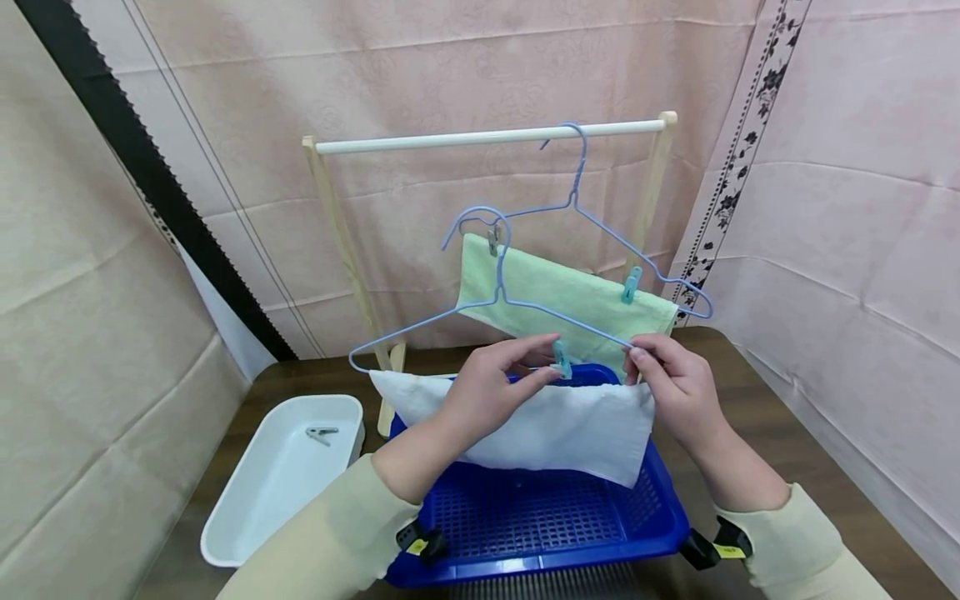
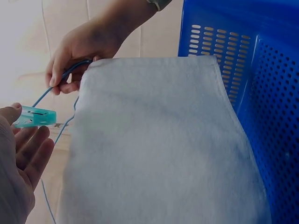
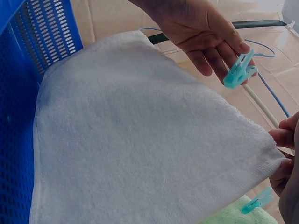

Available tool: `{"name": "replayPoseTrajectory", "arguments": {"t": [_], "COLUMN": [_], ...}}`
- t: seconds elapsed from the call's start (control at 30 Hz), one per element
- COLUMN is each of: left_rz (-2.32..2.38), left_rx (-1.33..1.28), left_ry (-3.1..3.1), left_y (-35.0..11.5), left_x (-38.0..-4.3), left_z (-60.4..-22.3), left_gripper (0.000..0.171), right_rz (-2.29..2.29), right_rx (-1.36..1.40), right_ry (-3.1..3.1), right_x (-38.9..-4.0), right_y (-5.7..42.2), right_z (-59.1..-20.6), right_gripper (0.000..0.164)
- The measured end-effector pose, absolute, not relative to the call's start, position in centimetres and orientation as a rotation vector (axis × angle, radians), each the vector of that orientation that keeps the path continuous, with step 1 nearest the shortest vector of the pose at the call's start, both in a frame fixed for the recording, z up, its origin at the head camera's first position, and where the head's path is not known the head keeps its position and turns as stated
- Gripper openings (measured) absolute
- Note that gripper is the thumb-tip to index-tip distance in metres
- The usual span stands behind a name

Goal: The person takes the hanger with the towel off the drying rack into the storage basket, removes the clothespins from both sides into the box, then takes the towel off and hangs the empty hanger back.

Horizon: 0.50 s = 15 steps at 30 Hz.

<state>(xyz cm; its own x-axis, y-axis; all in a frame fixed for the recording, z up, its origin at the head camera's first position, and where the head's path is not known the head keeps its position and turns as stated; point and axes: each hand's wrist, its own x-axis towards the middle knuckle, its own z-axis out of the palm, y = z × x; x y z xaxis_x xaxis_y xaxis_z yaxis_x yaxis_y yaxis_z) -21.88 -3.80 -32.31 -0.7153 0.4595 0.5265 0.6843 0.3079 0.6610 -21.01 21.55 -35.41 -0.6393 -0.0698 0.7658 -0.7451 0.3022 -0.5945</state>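
Observation:
My left hand [image 1: 487,383] pinches a teal clothespin [image 1: 562,360] between thumb and fingers, just above the upper edge of a white cloth [image 1: 555,437]. With my right hand [image 1: 682,392] I grip the right end of a blue wire hanger [image 1: 408,331] and the cloth's upper right corner. This hanger's hook is off the rack's rod. The cloth's upper left corner meets the hanger's left end, and the cloth hangs down over a blue basket [image 1: 540,558]. In the right wrist view the clothespin [image 3: 239,72] is clear of the cloth.
Behind stands a rack with a white rod [image 1: 450,141]. A second blue hanger [image 1: 577,175] hangs from it, with a green cloth [image 1: 540,287] held by clips. On the left, a white tray [image 1: 247,492] holds a metallic-looking clip [image 1: 322,433]. Fabric surrounds the brown table [image 1: 750,400].

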Motion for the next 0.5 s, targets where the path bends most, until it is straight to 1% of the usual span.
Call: {"name": "replayPoseTrajectory", "arguments": {"t": [0.5], "left_rz": [-1.426], "left_rx": [-0.949], "left_ry": [-2.367], "left_y": [-6.3], "left_x": [-21.4], "left_z": [-31.7], "left_gripper": [0.033], "right_rz": [1.355], "right_rx": [0.708], "right_ry": [-1.958], "right_x": [-20.9], "right_y": [21.6], "right_z": [-35.4], "right_gripper": [0.017]}}
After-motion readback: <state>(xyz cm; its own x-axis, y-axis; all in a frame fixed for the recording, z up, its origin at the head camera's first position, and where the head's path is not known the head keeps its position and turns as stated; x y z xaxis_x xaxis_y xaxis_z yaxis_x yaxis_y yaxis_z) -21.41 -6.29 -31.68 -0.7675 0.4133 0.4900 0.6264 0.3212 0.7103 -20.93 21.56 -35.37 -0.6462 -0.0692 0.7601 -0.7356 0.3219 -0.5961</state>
